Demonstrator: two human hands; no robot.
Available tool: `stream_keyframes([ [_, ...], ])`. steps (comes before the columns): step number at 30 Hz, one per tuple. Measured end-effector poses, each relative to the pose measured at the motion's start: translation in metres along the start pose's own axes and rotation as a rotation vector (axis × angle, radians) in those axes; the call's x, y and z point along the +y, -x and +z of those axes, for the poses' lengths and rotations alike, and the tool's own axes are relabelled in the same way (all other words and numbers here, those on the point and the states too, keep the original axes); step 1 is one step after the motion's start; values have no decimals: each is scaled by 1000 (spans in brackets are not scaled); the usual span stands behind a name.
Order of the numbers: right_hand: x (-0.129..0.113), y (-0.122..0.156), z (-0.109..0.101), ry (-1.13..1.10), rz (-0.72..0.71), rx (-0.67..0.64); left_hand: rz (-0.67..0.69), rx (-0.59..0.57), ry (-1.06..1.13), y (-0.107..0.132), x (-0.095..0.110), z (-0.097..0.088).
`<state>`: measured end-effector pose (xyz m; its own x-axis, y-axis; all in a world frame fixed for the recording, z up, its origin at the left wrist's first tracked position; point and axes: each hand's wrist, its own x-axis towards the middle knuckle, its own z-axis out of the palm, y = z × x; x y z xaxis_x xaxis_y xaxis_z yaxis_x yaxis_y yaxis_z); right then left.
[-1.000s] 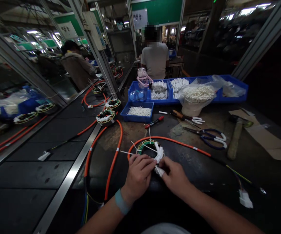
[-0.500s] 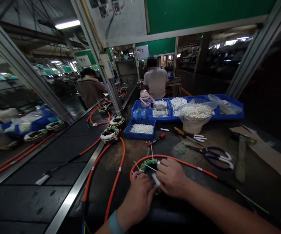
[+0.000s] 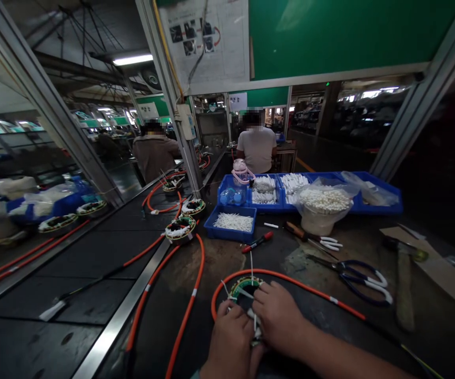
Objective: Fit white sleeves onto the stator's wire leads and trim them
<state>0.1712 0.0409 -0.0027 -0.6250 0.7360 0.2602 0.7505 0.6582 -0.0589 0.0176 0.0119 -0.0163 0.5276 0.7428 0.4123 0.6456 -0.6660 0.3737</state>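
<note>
Head view: wired ring (image 3: 236, 288) on a dark bench (image 3: 290, 258).
Left hand (image 3: 231, 332) and right hand (image 3: 278, 318) curl over its near half; I cannot tell what they grip. Likely heavy and stiff, with bendy white ties (image 3: 251, 262); its outer edge seems safest to hold.

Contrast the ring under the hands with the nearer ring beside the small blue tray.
The worked ring is partly covered by the left hand and right hand; the tray-side ring is uncovered. White ties stick up from the worked ring, none visibly from the tray-side ring. Both bear white material.
</note>
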Motion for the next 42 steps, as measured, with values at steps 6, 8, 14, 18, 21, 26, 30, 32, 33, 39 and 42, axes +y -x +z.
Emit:
stream_keyframes([
  [6,-8,-10,-11,-44,97,-133,38,-85,27,-6,-1,-14],
  [8,-5,-1,-15,-166,107,-77,56,-182,33,-9,-1,-22],
  [14,92,23,-40,-222,499,240,-176,-203,-18,-12,12,-30],
  [18,186,26,-68,32,814,382,-156,-126,-19,-9,9,-24],
  [21,224,27,-83,174,850,380,-29,-150,5,-9,-2,-22],
  [26,242,33,-85,253,765,341,106,-146,63,-10,-13,-24],
  [30,247,32,-83,28,741,652,107,-147,46,-11,-12,-24],
  [32,238,30,-84,-114,724,774,106,-187,46,-12,-10,-28],
  [33,228,30,-85,-169,701,791,104,-210,50,-12,-7,-31],
  [39,101,76,-71,-329,305,585,-20,-177,46,-8,18,-43],
  [42,40,114,-57,-409,41,524,-57,-80,66,-1,27,-36],
])
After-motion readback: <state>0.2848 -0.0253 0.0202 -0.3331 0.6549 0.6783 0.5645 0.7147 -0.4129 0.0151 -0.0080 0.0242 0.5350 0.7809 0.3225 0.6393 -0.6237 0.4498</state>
